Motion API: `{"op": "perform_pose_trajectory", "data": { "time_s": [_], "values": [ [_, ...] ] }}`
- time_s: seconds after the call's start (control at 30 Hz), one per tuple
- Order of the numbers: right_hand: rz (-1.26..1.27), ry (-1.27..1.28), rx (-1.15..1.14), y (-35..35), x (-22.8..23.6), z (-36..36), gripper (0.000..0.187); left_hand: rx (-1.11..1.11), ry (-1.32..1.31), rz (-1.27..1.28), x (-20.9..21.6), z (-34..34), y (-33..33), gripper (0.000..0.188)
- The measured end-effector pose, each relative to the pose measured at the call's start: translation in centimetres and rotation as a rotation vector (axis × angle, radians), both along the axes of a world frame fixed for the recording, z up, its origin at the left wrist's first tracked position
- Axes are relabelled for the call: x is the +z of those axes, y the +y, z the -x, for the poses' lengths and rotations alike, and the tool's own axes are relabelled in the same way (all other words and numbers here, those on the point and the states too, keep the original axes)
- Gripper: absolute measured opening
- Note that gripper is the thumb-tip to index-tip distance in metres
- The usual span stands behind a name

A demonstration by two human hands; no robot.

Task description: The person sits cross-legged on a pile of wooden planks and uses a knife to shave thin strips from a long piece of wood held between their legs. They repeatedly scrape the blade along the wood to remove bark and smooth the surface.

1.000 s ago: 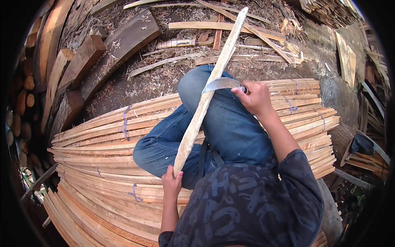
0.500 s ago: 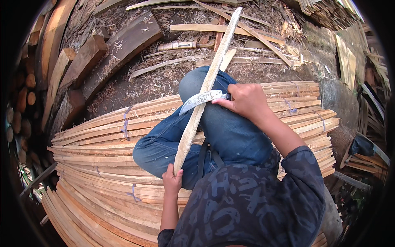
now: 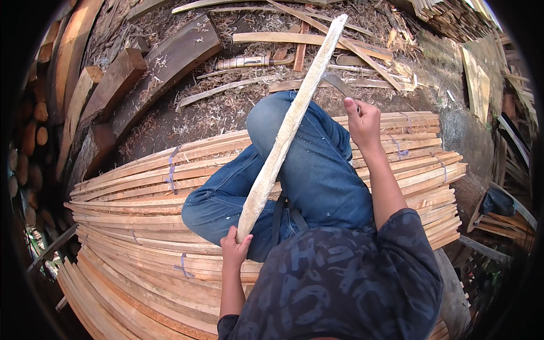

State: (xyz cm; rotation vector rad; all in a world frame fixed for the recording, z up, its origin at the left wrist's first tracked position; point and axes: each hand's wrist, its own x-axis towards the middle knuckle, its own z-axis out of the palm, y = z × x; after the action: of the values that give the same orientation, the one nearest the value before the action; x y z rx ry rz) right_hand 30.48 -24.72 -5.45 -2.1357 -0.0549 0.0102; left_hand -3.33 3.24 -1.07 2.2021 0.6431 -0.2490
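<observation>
A long pale wooden stick [image 3: 286, 133] lies slanted across my jeans, its near end low at my lap and its far end beyond my knee. My left hand [image 3: 235, 247] is closed round the near end. In my right hand [image 3: 364, 124], held to the right of my raised knee, is a curved knife [image 3: 338, 83]. The fist hides its handle, and its blade points up and left toward the far part of the stick. The blade tip comes close to the stick; whether it touches I cannot tell.
Bundled wooden strips [image 3: 141, 209], tied with purple string, lie beneath and around me. Thick dark beams [image 3: 164, 73] stand at the far left. A sheathed blade [image 3: 243, 62] and loose slats [image 3: 306, 38] lie among shavings ahead. Stacked wood [image 3: 450, 17] sits far right.
My right hand has carried the knife forward and right, from across the stick's middle to near its far part. The stick's far end has swung slightly right. My left hand keeps its hold.
</observation>
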Motion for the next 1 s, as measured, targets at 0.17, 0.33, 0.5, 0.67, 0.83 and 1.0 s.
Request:
{"op": "perform_pose_trajectory", "data": {
  "time_s": [0.17, 0.33, 0.5, 0.67, 0.83, 1.0],
  "values": [
    [0.229, -0.129, 0.282, 2.9, 3.8, 2.2, 0.064, 0.017, 0.028, 0.028, 0.8, -0.1, 0.8, 0.042],
    [0.593, -0.26, 0.399, 2.1, 5.5, 0.5, 0.066, 0.022, -0.002, -0.018, -0.2, 0.4, 0.4, 0.044],
    [0.679, -0.191, 0.059, -2.2, 5.2, -6.9, 0.069, 0.001, -0.016, -0.01, 0.0, -0.2, 0.4, 0.046],
    [0.584, -0.175, 0.47, 1.9, 5.7, 0.7, 0.062, 0.022, 0.002, 0.009, -0.2, 0.4, 0.3, 0.047],
    [0.59, -0.132, -0.015, -1.9, 4.7, -8.1, 0.073, 0.012, -0.002, -0.013, -0.3, 1.1, 0.3, 0.047],
    [0.418, -0.035, -0.095, -3.7, 6.4, -8.5, 0.072, -0.05, -0.035, -0.034, -0.7, 1.0, 0.4, 0.047]
  ]
}}
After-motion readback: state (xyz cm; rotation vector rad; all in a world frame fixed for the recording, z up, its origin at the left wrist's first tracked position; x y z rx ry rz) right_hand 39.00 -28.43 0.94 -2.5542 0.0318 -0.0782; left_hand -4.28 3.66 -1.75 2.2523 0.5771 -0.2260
